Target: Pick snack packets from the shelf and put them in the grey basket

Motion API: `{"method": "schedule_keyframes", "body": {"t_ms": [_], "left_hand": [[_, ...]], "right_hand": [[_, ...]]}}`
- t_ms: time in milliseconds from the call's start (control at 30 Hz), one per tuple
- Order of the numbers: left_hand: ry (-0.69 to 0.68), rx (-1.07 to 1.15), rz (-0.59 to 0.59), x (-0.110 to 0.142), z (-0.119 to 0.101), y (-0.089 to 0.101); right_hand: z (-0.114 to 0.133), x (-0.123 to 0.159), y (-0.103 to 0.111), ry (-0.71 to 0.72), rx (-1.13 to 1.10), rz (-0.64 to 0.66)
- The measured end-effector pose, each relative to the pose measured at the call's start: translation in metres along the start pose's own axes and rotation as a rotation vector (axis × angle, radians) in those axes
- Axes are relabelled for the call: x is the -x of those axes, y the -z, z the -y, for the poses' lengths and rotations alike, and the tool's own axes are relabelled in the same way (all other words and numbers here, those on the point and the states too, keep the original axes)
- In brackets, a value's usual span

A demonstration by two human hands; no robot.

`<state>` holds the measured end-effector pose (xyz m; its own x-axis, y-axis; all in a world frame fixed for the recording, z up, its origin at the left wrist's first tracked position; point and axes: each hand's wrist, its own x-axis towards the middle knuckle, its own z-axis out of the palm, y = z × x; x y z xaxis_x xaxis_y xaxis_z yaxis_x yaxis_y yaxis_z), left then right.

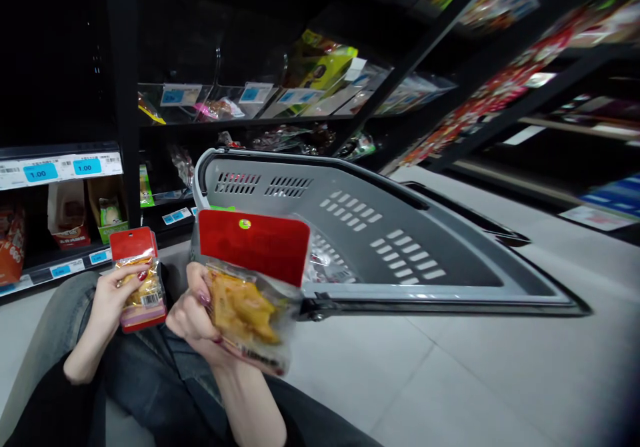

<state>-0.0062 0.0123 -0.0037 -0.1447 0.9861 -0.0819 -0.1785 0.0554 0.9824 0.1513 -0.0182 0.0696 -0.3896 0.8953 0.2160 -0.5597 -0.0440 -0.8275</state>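
My left hand [111,298] is closed round a small clear snack bag [140,280] with a red header card and yellow pieces inside, held upright over my knee. My right hand [196,314] grips a second, larger bag of the same kind [250,287], its red header card close to the camera. That bag sits in front of the near corner of a grey plastic shopping basket [400,234]. The basket stands on the floor to the right of my hands, with a few packets showing inside it. My legs in dark jeans lie below both hands.
Dark store shelves [60,167] with blue price tags and snack boxes stand at the left and behind the basket. More shelving with colourful packets runs along the right. Pale floor tiles [475,380] spread to the right of my legs.
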Motion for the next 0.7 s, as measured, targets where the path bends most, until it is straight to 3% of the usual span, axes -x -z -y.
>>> {"method": "schedule_keyframes", "body": {"t_ms": [200,300,433,533,633,700], "left_hand": [[-0.021,0.039,0.0,-0.002,0.006,0.002],[-0.026,0.001,0.006,-0.002,0.008,0.003],[-0.082,0.143,0.038,0.005,-0.002,-0.002],[-0.139,0.331,0.061,0.011,-0.012,-0.006],[-0.119,0.398,0.046,0.012,-0.014,-0.005],[-0.096,0.393,0.027,0.011,-0.012,-0.004]], "right_hand": [[0.012,0.005,-0.005,0.27,0.758,-0.519],[0.007,0.005,-0.003,0.342,1.121,-0.689],[-0.003,0.003,0.004,0.462,1.64,-0.74],[-0.012,0.001,0.007,0.428,1.882,-0.765],[-0.022,-0.001,0.005,0.337,1.89,-0.774],[-0.028,-0.004,0.003,0.295,1.741,-0.707]]}}
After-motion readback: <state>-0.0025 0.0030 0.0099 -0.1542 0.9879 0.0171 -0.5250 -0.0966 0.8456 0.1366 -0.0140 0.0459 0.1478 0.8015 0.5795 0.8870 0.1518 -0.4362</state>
